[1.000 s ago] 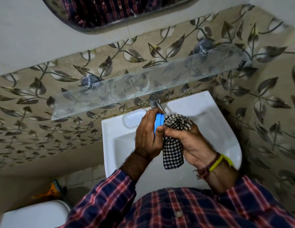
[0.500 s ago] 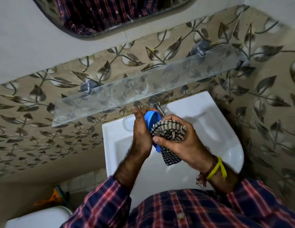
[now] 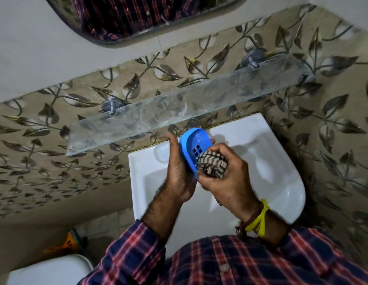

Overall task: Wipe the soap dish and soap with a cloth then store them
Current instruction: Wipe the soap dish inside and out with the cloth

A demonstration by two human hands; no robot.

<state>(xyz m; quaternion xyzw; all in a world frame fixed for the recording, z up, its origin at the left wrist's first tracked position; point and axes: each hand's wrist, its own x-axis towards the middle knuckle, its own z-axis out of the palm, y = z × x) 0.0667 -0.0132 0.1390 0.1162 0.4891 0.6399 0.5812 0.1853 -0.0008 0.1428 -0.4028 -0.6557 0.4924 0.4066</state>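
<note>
A blue oval soap dish with square drain holes is tilted on edge above the white basin, its inside facing me. My left hand grips it from the left, fingertips showing at its far rim. My right hand holds a bunched black-and-white checked cloth and presses it into the lower part of the dish. No soap is visible.
A white washbasin lies below the hands, with a tap partly hidden behind the dish. A glass shelf on metal brackets runs along the leaf-patterned tiled wall above it. A mirror hangs higher up. A white toilet tank stands at lower left.
The dish has turned from edge-on to its open inside facing me. My right hand has bunched the hanging cloth up and moved it into the dish.
</note>
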